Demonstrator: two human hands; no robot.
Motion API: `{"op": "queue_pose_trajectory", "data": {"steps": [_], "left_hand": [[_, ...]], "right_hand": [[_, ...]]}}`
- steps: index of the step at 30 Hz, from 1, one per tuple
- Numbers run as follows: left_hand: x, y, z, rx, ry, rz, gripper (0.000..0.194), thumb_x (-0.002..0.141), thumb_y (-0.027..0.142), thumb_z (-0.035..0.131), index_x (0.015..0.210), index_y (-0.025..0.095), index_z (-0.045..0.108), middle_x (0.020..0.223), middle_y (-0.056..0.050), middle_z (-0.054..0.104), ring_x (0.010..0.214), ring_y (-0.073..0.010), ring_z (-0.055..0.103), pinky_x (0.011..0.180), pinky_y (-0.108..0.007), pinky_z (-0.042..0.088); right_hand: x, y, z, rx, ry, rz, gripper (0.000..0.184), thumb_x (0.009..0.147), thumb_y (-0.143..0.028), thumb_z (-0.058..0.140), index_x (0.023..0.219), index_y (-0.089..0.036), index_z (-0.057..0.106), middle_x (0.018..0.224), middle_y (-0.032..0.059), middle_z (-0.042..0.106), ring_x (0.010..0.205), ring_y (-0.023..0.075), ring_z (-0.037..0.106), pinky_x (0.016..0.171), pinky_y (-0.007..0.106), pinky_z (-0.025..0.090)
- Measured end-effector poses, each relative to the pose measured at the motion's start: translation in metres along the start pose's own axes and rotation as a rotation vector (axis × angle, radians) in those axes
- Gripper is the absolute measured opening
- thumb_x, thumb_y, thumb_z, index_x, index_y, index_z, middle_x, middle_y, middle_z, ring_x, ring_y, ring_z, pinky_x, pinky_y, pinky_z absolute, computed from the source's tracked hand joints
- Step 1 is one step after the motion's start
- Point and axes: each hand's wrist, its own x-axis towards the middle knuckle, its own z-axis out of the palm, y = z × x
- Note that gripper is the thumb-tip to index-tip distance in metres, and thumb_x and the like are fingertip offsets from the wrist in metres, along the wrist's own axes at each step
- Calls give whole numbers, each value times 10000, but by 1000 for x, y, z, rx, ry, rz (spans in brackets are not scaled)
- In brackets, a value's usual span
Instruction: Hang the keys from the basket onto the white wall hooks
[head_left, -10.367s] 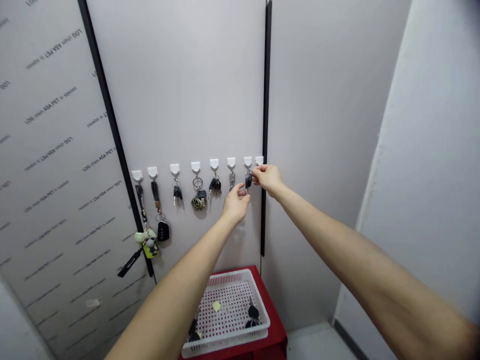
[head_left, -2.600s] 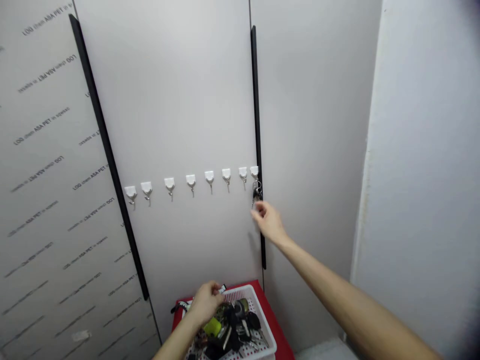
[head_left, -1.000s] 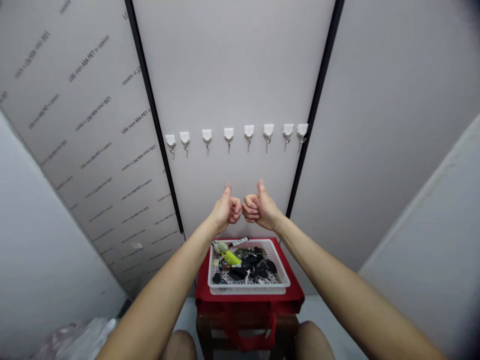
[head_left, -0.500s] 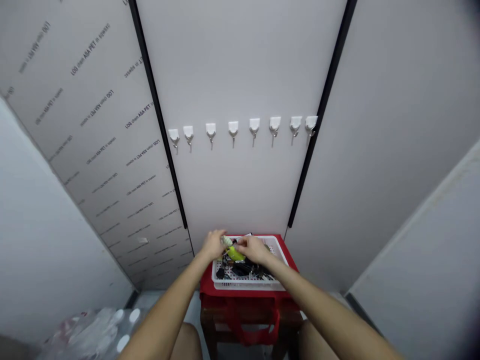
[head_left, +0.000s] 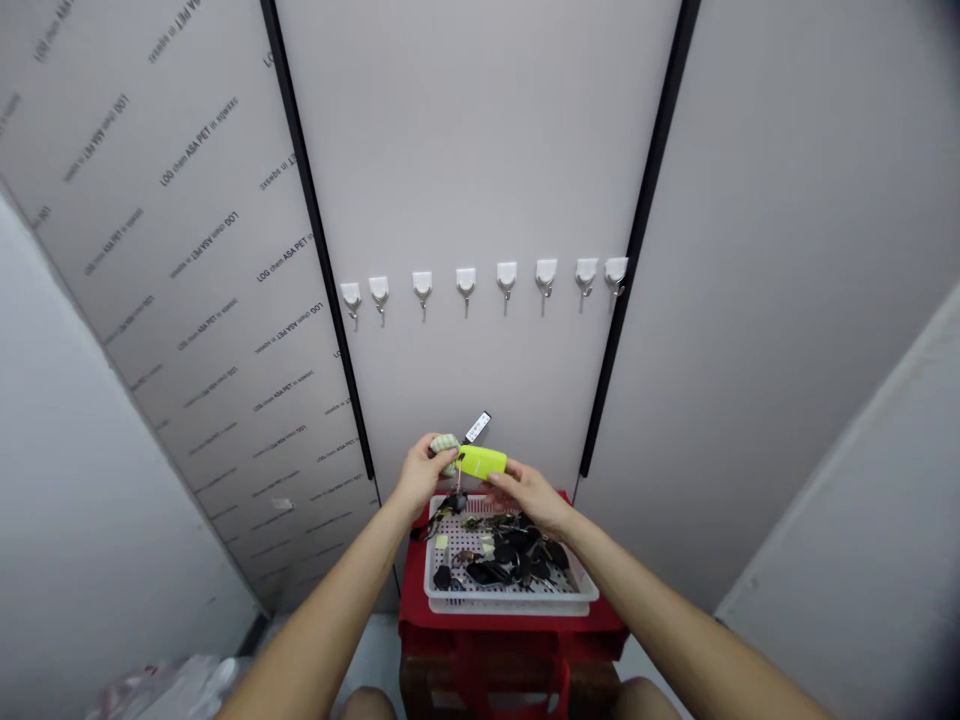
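Note:
Above a white basket (head_left: pixel 517 606), my left hand (head_left: pixel 417 474) is closed on a pale green checked pendant (head_left: pixel 445 442), soft-looking and rounded. My right hand (head_left: pixel 534 494) pinches the right end of a bright yellow key case (head_left: pixel 481 461), which sits between both hands and joins the pendant at its left end. Behind them a narrow black-and-white tag (head_left: pixel 478 428) sticks up. Dark keys (head_left: pixel 454 502) dangle under my left hand, over the basket's back left corner. In the basket lie several black keys and fobs (head_left: pixel 517 552), some overlapping.
A red cloth bag (head_left: pixel 416 605) lies under the basket, on a dark wooden stool (head_left: pixel 435 672). Several white hooks (head_left: pixel 466 280) run in a row along the grey wall panel. At the lower left is a clear plastic bag (head_left: pixel 169 688).
Both hands have risen out of the basket, lifting the yellow case, pendant, tag and dangling keys above it. The view has tilted slightly upward.

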Motion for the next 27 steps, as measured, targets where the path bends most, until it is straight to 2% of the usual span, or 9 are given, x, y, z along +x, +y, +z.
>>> {"op": "queue_pose_trajectory", "data": {"steps": [5, 10, 13, 16, 19, 22, 24, 27], "left_hand": [[-6, 9, 2, -204, -16, -30, 306, 517, 320, 559, 744, 153, 440, 661, 22, 492, 542, -63, 460, 522, -211, 390], [-21, -8, 4, -184, -199, -49, 386, 492, 263, 597, 842, 144, 484, 860, -44, 533, 772, -129, 486, 672, -241, 369], [-28, -17, 10, -146, -225, -98, 398, 464, 256, 616, 820, 129, 488, 784, -41, 556, 692, -121, 506, 660, -245, 369], [-30, -18, 10, -109, -227, -134, 386, 519, 327, 563, 842, 140, 461, 715, -21, 545, 583, -93, 504, 577, -232, 379], [-30, -12, -5, 34, -234, -116, 354, 563, 378, 498, 830, 150, 456, 667, 0, 515, 523, -78, 486, 495, -202, 362], [-29, 3, -29, 302, -260, -84, 302, 613, 402, 412, 749, 142, 486, 609, 8, 494, 463, -63, 442, 426, -178, 319], [-29, 18, -46, 519, -260, -52, 285, 629, 390, 381, 651, 133, 502, 566, 10, 489, 431, -57, 412, 411, -174, 294], [-29, 51, -65, 768, -198, 39, 274, 623, 373, 381, 563, 134, 502, 504, 21, 470, 432, -62, 398, 431, -176, 289]], "right_hand": [[-1, -43, 5, 54, 94, -69, 194, 659, -292, 446, 800, -163, 418, 757, 34, 564, 562, 83, 547, 550, 223, 430], [0, -70, 11, 167, 110, -101, 116, 692, -251, 416, 767, -165, 397, 724, 31, 580, 587, 93, 563, 542, 213, 438], [1, -77, 12, 235, 154, -138, 95, 700, -230, 411, 769, -167, 397, 713, 29, 587, 605, 98, 568, 527, 198, 441], [1, -80, 7, 271, 248, -163, 74, 704, -213, 407, 760, -164, 401, 698, 30, 589, 601, 98, 569, 528, 194, 445], [1, -77, -3, 296, 328, -156, 60, 705, -213, 405, 736, -162, 402, 695, 32, 588, 592, 100, 569, 525, 197, 446], [0, -72, -9, 306, 367, -133, 66, 704, -226, 402, 717, -161, 399, 668, 31, 585, 581, 100, 566, 515, 198, 441], [1, -68, -9, 293, 357, -110, 71, 702, -232, 401, 712, -162, 394, 653, 29, 581, 569, 97, 562, 515, 202, 435], [3, -61, -1, 181, 280, -35, 100, 691, -257, 403, 711, -159, 392, 657, 40, 575, 549, 103, 553, 521, 230, 426]]}}
